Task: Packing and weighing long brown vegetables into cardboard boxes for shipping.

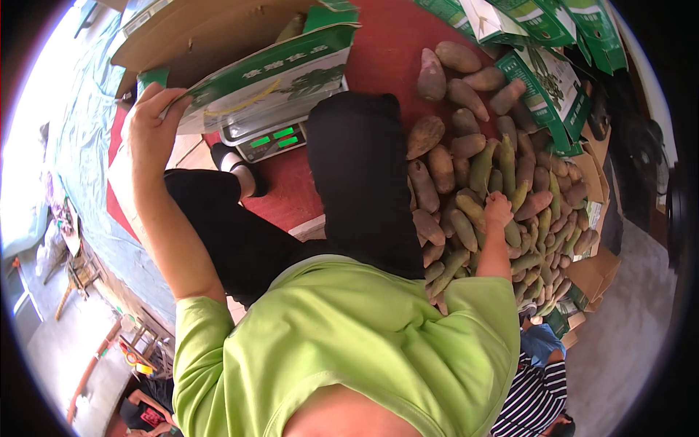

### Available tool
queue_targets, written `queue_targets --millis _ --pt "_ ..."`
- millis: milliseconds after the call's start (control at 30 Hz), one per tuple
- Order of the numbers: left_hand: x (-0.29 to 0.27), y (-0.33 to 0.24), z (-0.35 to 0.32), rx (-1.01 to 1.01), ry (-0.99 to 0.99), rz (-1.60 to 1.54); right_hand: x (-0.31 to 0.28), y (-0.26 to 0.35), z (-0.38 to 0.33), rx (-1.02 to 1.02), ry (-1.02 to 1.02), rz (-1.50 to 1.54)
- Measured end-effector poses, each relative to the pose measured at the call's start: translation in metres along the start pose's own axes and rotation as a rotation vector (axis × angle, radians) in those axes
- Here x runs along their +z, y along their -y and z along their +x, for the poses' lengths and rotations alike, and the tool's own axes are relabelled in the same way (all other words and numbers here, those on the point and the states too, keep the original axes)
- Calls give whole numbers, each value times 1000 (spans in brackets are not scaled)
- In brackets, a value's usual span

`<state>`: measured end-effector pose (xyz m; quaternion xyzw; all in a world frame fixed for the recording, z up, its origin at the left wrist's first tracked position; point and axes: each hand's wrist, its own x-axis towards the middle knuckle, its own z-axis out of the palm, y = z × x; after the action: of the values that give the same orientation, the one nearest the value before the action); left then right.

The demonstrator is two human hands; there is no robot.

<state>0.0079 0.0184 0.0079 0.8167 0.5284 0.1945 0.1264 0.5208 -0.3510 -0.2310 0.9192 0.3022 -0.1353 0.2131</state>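
My left hand point(154, 109) is closed on the near flap edge of an open cardboard box point(284, 76), green and white outside and brown inside. The box sits over the metal tray of a weighing scale point(269, 142) with lit green displays. Part of one greenish tuber point(292, 28) shows inside the box. On the right, my right hand point(498, 210) is closed among a heap of long brown and green tubers point(440, 167), resembling sweet potatoes. Its fingertips are at the end of a green one, but what they pinch is too small to make out.
More green printed cartons point(551, 95) stand at the back right, beyond the heap. Red sheeting point(382, 54) covers the floor. My black-trousered knee point(357, 160) lies between the scale and the heap. Other people, one in a striped top point(535, 393), are at the lower edges.
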Motion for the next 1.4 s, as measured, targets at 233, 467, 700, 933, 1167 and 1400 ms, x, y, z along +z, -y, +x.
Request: queue_targets --millis 233,467,700,933,1167,1400 --pt "-2 -1 -2 -9 -12 -18 -26 -13 -6 -26 -361 451" --pt "1 14 -5 33 3 -51 -127 5 -1 -168 -492 1127" --pt "2 14 -4 60 3 -34 -306 107 -65 -594 -677 1738" --pt "-6 10 -5 51 5 -19 -374 248 -112 -1043 -277 2216" --pt "-2 18 1 113 75 -48 -323 349 -124 -1039 -95 2033" --pt "2 21 -2 72 91 -82 -266 285 -73 -896 -302 1853"
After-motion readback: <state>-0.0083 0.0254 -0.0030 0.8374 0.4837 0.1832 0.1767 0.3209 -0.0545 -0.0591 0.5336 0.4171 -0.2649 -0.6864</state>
